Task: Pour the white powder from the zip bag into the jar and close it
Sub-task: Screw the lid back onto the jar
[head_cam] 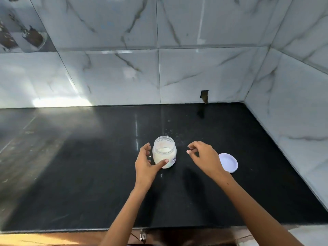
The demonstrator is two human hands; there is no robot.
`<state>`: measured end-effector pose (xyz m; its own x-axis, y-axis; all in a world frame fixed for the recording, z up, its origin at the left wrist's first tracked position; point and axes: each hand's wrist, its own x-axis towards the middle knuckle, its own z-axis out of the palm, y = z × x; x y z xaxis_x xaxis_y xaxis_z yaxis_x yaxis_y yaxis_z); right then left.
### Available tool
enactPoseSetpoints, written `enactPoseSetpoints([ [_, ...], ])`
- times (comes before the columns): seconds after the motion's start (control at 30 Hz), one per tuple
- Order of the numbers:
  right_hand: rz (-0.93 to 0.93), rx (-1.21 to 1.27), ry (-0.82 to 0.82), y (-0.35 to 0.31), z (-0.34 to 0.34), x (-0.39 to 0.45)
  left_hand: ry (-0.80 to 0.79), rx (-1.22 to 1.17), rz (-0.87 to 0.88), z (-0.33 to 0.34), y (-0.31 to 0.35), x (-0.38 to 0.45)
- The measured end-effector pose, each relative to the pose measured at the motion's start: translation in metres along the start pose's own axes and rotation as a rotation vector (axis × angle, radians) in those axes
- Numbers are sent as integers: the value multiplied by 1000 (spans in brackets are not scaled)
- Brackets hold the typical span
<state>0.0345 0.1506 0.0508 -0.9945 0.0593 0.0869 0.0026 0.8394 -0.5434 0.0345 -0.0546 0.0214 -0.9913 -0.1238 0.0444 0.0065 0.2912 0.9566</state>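
Note:
A small clear jar (164, 153) stands upright and uncapped on the black countertop (88, 174), with white powder filling its lower part and a partly hidden label on its front. My left hand (145, 164) cups loosely around the jar's left side. Its thumb touches the front wall and its fingers are spread just off the glass. My right hand (204, 155) hovers to the right of the jar with fingers loosely curled and nothing in them. The white round lid (229, 162) lies flat on the counter just right of that hand. No zip bag is in view.
Specks of spilled white powder (170, 132) dot the counter behind the jar. Marble-look tiled walls close off the back and right sides, with a small dark cut-out (204, 95) at the back wall's base. The counter's front edge runs just below my forearms.

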Motion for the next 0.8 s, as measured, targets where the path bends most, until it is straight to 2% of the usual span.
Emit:
enactPoseSetpoints([
  [0.3,-36,-49,-61,3,19,20,-131,-2,54,6,-9,34],
  [0.53,-14,-122,-62,20,18,24,-60,180,132,37,-2,36],
  [0.7,93,-267,-54,39,6,15,-21,234,175,44,-2,37],
  [0.8,212,-409,33,54,2,2,-34,254,190,46,-3,42],
])
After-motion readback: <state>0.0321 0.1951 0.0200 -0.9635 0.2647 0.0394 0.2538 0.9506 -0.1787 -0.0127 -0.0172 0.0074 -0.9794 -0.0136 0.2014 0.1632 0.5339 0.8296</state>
